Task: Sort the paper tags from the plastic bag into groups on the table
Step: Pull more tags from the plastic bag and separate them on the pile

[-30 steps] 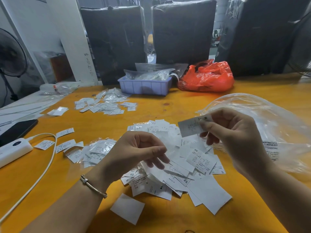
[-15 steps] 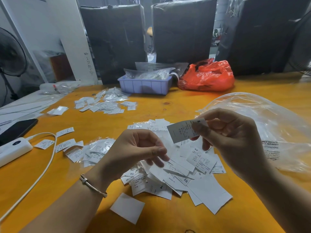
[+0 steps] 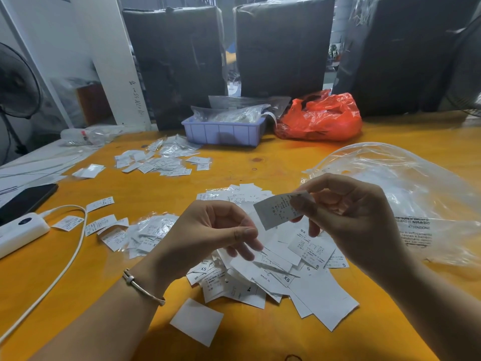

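My right hand (image 3: 354, 220) pinches one white printed paper tag (image 3: 277, 211) by its right end and holds it up above the main heap of tags (image 3: 283, 269) in the middle of the orange table (image 3: 260, 162). Just left of that tag, my left hand (image 3: 208, 230) hovers over the heap with loosely curled fingers, and I see nothing between them. The clear plastic bag (image 3: 406, 188) lies crumpled at the right. Sorted groups of tags lie at the far left (image 3: 161, 162) and the near left (image 3: 145, 233).
A blue tray (image 3: 223, 132) with clear packets and a red plastic bag (image 3: 320, 118) stand at the back. A white power bank (image 3: 20, 230) with its cable and a dark phone (image 3: 26, 199) lie at the left edge. One blank tag (image 3: 197, 321) lies near me.
My right hand has carried the pinched tag leftward, closer to my left hand. My left hand has stayed almost still over the heap.
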### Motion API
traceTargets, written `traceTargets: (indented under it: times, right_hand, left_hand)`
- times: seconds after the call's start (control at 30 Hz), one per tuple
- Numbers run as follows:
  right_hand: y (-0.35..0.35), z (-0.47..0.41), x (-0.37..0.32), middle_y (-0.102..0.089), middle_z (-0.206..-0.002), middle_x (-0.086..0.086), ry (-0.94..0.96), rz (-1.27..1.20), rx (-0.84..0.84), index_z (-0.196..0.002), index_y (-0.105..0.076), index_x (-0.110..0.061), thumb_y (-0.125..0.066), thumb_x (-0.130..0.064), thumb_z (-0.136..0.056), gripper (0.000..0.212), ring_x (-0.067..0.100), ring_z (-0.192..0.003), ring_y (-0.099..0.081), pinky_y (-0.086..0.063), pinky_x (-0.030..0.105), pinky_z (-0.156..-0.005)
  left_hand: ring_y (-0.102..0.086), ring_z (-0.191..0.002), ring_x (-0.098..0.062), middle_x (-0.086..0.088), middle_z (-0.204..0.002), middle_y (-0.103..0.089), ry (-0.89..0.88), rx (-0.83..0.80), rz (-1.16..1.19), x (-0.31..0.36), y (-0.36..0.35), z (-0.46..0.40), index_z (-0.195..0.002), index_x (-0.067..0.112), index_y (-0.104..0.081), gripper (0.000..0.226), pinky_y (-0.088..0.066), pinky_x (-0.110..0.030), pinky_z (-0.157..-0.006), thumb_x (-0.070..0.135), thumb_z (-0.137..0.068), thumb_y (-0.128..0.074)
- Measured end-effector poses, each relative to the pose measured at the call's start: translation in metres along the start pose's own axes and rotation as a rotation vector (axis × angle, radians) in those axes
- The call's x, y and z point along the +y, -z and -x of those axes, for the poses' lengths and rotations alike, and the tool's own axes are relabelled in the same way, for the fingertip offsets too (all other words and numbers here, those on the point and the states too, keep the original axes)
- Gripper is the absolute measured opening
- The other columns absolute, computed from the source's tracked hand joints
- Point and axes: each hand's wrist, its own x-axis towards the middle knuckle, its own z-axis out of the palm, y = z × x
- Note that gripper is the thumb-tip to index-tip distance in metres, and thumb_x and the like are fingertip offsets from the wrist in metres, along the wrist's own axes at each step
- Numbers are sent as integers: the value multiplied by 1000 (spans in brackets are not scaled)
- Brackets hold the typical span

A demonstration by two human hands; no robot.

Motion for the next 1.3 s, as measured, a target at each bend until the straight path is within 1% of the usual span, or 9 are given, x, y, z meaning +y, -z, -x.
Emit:
traceTargets:
  times: [0.07,0.17,0.3,0.47,0.63,0.7,0.9,1.17,1.3]
  right_hand:
    - [2,-1,0,-73,-70,-2,1,-6,52,-84,-68,-4,-68,-17,-83,13,17,-45,-57,-48,23,-48]
    - [3,-1,-1,-74,-71,0,-8,-34,73,-84,-68,-5,-68,-20,-83,14,19,-44,-56,-48,24,-49]
    - [0,0,-2,-73,-69,4,-15,-52,48,-84,-68,-5,-68,-19,-82,14,18,-44,-56,-47,23,-48]
    - [-3,1,-3,-73,-70,6,-47,-65,-17,-82,-68,-1,-67,-16,-81,15,18,-44,-55,-47,26,-47]
    - [1,-1,-5,-72,-67,6,-27,-125,67,-83,-67,1,-68,-13,-81,14,20,-43,-54,-45,23,-47]
    - [3,-1,-6,-73,-68,5,-26,-134,72,-83,-67,0,-68,-12,-81,12,21,-43,-54,-46,23,-47]
    - [0,0,-5,-73,-68,5,-38,-95,24,-82,-67,1,-68,-16,-78,17,17,-43,-55,-46,24,-46]
    - [-2,2,-6,-72,-68,6,-31,-31,-31,-81,-70,-3,-68,-19,-80,16,22,-45,-57,-49,29,-46]
    - [-1,1,-7,-72,-67,2,-7,5,26,-81,-70,-4,-68,-18,-80,14,17,-44,-57,-48,26,-46]
  left_hand:
    - [-75,-71,-28,-13,-85,-77,-3,-7,-1,0,0,0,-88,17,-74,9,-55,-23,-58,25,-85,-76]
    - [-75,-71,-28,-13,-85,-77,-4,-8,-6,-1,0,-1,-87,17,-74,9,-54,-24,-58,26,-84,-75]
    - [-75,-71,-28,-13,-85,-77,-4,-13,-10,-1,0,-1,-87,17,-75,10,-55,-24,-58,26,-84,-75]
    - [-75,-70,-28,-13,-85,-77,-6,-10,0,-2,0,-1,-87,17,-75,9,-54,-23,-58,25,-84,-75]
    - [-75,-71,-28,-12,-85,-77,-6,-10,-9,-2,0,-2,-87,17,-75,8,-55,-24,-58,25,-84,-75]
    - [-75,-71,-28,-12,-85,-77,-7,-11,-10,-2,0,-2,-87,18,-75,8,-55,-24,-58,25,-84,-75]
    - [-75,-70,-28,-13,-84,-77,-10,1,3,-1,1,-1,-86,18,-75,8,-55,-24,-57,26,-83,-76]
    - [-75,-69,-27,-12,-84,-77,-13,6,7,-1,1,0,-84,20,-75,7,-54,-23,-57,27,-83,-75]
    - [-75,-70,-27,-12,-84,-77,-10,9,9,-1,1,0,-87,18,-75,11,-54,-23,-57,29,-84,-75]
